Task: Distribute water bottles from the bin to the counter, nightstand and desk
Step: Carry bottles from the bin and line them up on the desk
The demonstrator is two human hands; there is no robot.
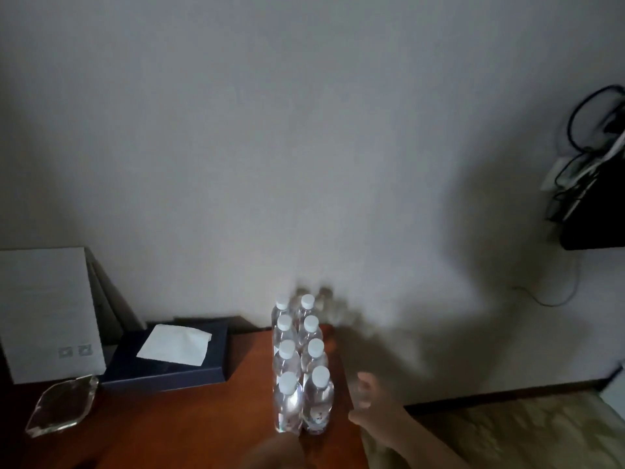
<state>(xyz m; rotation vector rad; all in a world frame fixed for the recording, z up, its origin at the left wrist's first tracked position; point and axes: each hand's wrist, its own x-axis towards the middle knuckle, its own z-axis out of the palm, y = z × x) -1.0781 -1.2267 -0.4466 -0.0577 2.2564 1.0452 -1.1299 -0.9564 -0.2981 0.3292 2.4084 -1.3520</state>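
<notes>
Several clear water bottles [301, 363] with white caps stand upright in two tight rows on the reddish wooden tabletop [189, 424], running back toward the wall. My right hand [367, 399] hovers just right of the nearest bottle [318, 402]. It is blurred, its fingers are loosely curled and it holds nothing. A blurred patch at the bottom edge below the bottles looks like my left hand [279, 453]; its fingers cannot be made out. No bin is in view.
A dark blue tissue box [169, 372] lies left of the bottles. A white card stand [47, 313] and a glass ashtray [62, 404] sit at the far left. Beige carpet [507, 434] lies right of the table. Black gear with cables [595, 184] hangs on the wall.
</notes>
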